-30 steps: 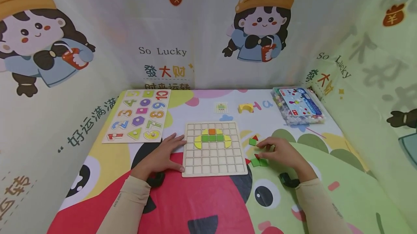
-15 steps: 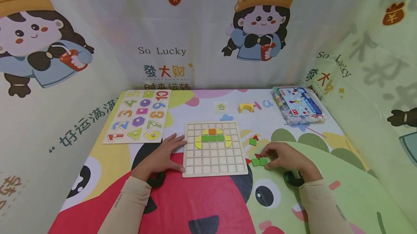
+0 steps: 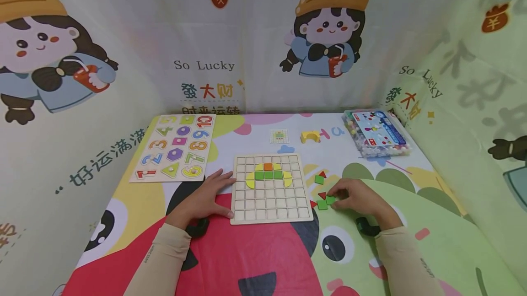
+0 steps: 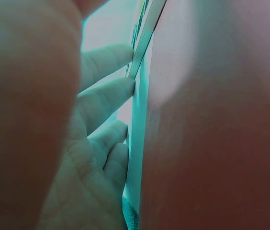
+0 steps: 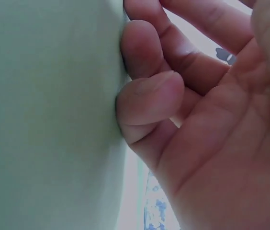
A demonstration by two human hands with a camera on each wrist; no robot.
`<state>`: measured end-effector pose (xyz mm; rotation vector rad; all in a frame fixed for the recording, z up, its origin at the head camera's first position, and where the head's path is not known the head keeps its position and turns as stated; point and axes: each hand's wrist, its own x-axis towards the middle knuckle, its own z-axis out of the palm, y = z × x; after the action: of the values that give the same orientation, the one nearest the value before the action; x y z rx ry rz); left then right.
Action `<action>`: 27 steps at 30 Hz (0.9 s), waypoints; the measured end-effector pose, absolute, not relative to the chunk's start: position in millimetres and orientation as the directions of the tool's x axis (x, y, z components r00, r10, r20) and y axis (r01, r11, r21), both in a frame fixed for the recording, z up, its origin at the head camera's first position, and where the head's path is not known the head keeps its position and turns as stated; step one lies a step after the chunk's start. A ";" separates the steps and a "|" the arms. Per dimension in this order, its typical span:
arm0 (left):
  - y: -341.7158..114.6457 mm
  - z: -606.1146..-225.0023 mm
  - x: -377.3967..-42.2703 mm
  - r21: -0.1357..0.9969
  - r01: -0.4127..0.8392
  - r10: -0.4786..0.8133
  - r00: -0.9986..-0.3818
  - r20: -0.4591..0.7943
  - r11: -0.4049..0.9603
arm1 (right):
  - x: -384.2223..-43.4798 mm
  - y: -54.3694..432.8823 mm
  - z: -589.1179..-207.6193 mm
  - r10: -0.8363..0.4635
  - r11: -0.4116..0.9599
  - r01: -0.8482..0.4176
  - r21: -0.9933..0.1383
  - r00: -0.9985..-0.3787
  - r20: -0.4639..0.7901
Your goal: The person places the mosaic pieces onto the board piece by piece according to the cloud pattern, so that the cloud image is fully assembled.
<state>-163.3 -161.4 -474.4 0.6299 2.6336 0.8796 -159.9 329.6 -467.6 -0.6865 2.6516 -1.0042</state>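
Note:
A wooden grid board (image 3: 267,204) lies mid-table, with yellow quarter-round, green square and orange square tiles set in its upper cells. My left hand (image 3: 204,197) rests at the board's left edge, fingers spread; in the left wrist view its fingertips (image 4: 125,86) touch the board's side. Right of the board, my right hand (image 3: 358,197) pinches a green square tile (image 3: 330,200) between thumb and forefinger, low over the table. Beside it lie another green square tile (image 3: 322,205) and red triangle tiles, one (image 3: 322,195) just above. The held tile is hidden in the right wrist view.
A green tile (image 3: 319,179) and a red triangle (image 3: 323,174) lie farther up. At the back are a small pattern card (image 3: 279,136), a yellow arch block (image 3: 310,137) and a clear box of beads (image 3: 376,133). A number puzzle board (image 3: 173,147) lies back left.
My right hand has moved down from beside the upper green tile to the lower tiles. The right one of the lower green tiles has turned and shifted up slightly. My left hand stays put.

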 end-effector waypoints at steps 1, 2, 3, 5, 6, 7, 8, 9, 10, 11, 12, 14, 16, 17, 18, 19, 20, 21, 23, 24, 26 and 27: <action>-161.7 -474.5 -162.8 0.623 0.311 0.490 -0.861 -0.135 0.717 | -160.0 329.4 -468.5 -0.507 0.650 -0.360 -0.669 -0.862 -0.029; -162.1 -474.8 -162.4 0.622 0.312 0.490 -0.861 -0.134 0.718 | -160.2 329.5 -469.5 -0.512 0.648 -0.370 -0.666 -0.859 -0.020; -162.3 -474.9 -162.0 0.621 0.311 0.489 -0.862 -0.135 0.719 | -160.2 329.4 -470.5 -0.518 0.644 -0.382 -0.663 -0.855 -0.010; -162.3 -475.0 -161.8 0.618 0.309 0.487 -0.862 -0.140 0.723 | -160.1 329.1 -471.7 -0.531 0.638 -0.409 -0.652 -0.847 0.011; -162.3 -474.6 -161.7 0.617 0.306 0.486 -0.862 -0.142 0.725 | -160.0 328.8 -471.9 -0.536 0.637 -0.420 -0.647 -0.844 0.019; -162.0 -474.0 -161.6 0.615 0.310 0.487 -0.862 -0.140 0.725 | -159.9 328.5 -471.9 -0.540 0.635 -0.430 -0.642 -0.841 0.028; -162.0 -473.6 -161.6 0.614 0.307 0.485 -0.863 -0.143 0.727 | -159.7 328.1 -471.6 -0.542 0.634 -0.435 -0.639 -0.840 0.033; -161.7 -472.9 -161.6 0.615 0.304 0.484 -0.863 -0.145 0.727 | -159.5 327.8 -471.1 -0.544 0.632 -0.439 -0.638 -0.838 0.039; -161.5 -472.5 -161.7 0.615 0.304 0.483 -0.863 -0.145 0.728 | -159.2 327.5 -470.6 -0.542 0.631 -0.441 -0.638 -0.839 0.044; -161.4 -472.1 -161.7 0.615 0.305 0.484 -0.863 -0.145 0.728 | -159.0 327.2 -469.9 -0.541 0.629 -0.442 -0.639 -0.840 0.048; -161.3 -471.8 -161.7 0.615 0.305 0.483 -0.863 -0.144 0.727 | -158.8 327.1 -469.2 -0.538 0.628 -0.439 -0.643 -0.842 0.050; -161.3 -471.1 -161.6 0.617 0.301 0.481 -0.864 -0.147 0.728 | -158.3 326.9 -468.1 -0.526 0.633 -0.431 -0.643 -0.849 0.051; -161.2 -470.5 -161.2 0.619 0.300 0.482 -0.864 -0.147 0.726 | -158.0 326.7 -467.4 -0.510 0.642 -0.422 -0.640 -0.859 0.055; -161.1 -470.3 -160.9 0.622 0.299 0.483 -0.863 -0.147 0.724 | -157.9 326.5 -467.0 -0.503 0.644 -0.420 -0.639 -0.862 0.061; -161.0 -470.1 -160.5 0.623 0.297 0.483 -0.863 -0.148 0.723 | -158.0 326.1 -466.9 -0.498 0.644 -0.422 -0.638 -0.865 0.070; -160.9 -470.0 -160.2 0.625 0.296 0.483 -0.863 -0.149 0.722 | -158.3 325.3 -466.7 -0.496 0.641 -0.430 -0.636 -0.864 0.084; -160.8 -469.9 -159.9 0.628 0.294 0.483 -0.863 -0.150 0.721 | -158.8 324.4 -466.5 -0.498 0.634 -0.440 -0.635 -0.862 0.100; -160.9 -470.0 -159.5 0.629 0.294 0.483 -0.863 -0.150 0.720 | -159.5 323.2 -466.3 -0.503 0.623 -0.454 -0.637 -0.856 0.118; -160.7 -470.4 -159.3 0.628 0.296 0.483 -0.863 -0.147 0.720 | -161.1 320.7 -466.0 -0.513 0.604 -0.478 -0.638 -0.845 0.148; -160.5 -470.6 -159.4 0.626 0.296 0.483 -0.863 -0.147 0.721 | -161.9 319.6 -465.9 -0.518 0.596 -0.490 -0.636 -0.840 0.162; -160.4 -470.9 -159.7 0.625 0.297 0.483 -0.863 -0.147 0.722 | -163.4 317.6 -464.9 -0.520 0.597 -0.498 -0.629 -0.837 0.170; -160.3 -470.9 -159.8 0.626 0.297 0.482 -0.864 -0.146 0.721 | -164.4 316.7 -464.1 -0.517 0.601 -0.497 -0.626 -0.839 0.169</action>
<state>-159.8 -160.3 -470.9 0.6107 2.6279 0.8805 -164.4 316.7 -464.1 -0.8818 2.7834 -1.0747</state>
